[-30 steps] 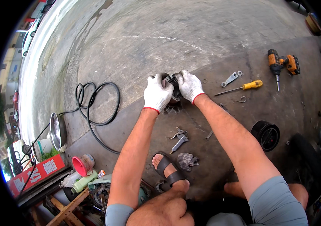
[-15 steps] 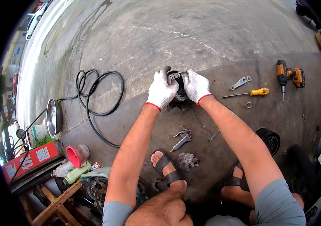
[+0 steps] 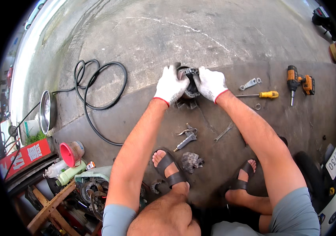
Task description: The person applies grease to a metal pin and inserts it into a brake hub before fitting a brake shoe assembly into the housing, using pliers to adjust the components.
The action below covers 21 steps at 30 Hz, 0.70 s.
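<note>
Between my hands is a round, dark metal part (image 3: 192, 87) with curved, shoe-like pieces inside its rim. It rests at floor level just ahead of me. My left hand (image 3: 170, 84), in a white knit glove with a red cuff, grips its left side, thumb reaching over the inner edge. On the opposite side my right hand (image 3: 212, 82), gloved alike, has its fingers curled at the rim. The gloves hide much of the part. A small metal bracket-like piece (image 3: 186, 104) lies just nearer to me, partly under it.
Right lie a lever-shaped metal piece (image 3: 250, 83), yellow-handled screwdriver (image 3: 268, 94), metal ring (image 3: 257, 106) and orange-black impact driver (image 3: 292, 80). Nearer are an air blow gun (image 3: 188, 137), spanner (image 3: 224, 132) and crumpled rag (image 3: 192, 162). Left are a coiled black hose (image 3: 85, 94), metal bowl (image 3: 47, 112) and red funnel (image 3: 70, 153).
The head view has shifted slightly, so the floor items sit elsewhere in the picture. My right hand has moved a little away from my left; both stay on the round metal part.
</note>
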Tool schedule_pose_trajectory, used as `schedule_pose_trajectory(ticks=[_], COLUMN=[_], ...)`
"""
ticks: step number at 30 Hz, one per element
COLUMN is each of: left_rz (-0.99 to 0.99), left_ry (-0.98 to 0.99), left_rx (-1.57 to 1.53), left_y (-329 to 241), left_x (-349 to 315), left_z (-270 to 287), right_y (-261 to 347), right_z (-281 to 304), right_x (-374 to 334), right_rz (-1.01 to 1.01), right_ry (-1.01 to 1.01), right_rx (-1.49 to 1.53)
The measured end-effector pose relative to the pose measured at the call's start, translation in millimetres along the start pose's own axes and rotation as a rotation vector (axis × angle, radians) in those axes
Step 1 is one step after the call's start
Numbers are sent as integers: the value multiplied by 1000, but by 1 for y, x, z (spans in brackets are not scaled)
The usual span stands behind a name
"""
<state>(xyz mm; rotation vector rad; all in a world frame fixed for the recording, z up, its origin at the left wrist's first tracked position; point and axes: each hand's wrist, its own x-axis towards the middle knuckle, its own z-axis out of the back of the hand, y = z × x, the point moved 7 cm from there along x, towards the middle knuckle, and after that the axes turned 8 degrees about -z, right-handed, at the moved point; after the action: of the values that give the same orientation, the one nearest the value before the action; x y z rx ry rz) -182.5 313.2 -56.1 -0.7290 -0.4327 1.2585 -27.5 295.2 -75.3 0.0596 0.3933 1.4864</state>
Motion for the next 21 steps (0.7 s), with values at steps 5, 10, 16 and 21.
schedule_pose_trajectory(ticks=[5,10,16,21], left_rz=[5,120,247,260], left_ry=[-1,-8,-123,-269], left_rx=[47,-212,-544,-742], left_y=[9,37,88,108], left_x=[6,-1,-44,-74], left_z=[5,-7,-1,-5], right_y=[5,-26,-89,-136], right_z=[0,-2,21,6], right_x=[5,-1,-117,-190], right_rz=[-19,60,-85,-358], right_ry=[-1,-54,-107,153], right_rx=[55,373,193,-179])
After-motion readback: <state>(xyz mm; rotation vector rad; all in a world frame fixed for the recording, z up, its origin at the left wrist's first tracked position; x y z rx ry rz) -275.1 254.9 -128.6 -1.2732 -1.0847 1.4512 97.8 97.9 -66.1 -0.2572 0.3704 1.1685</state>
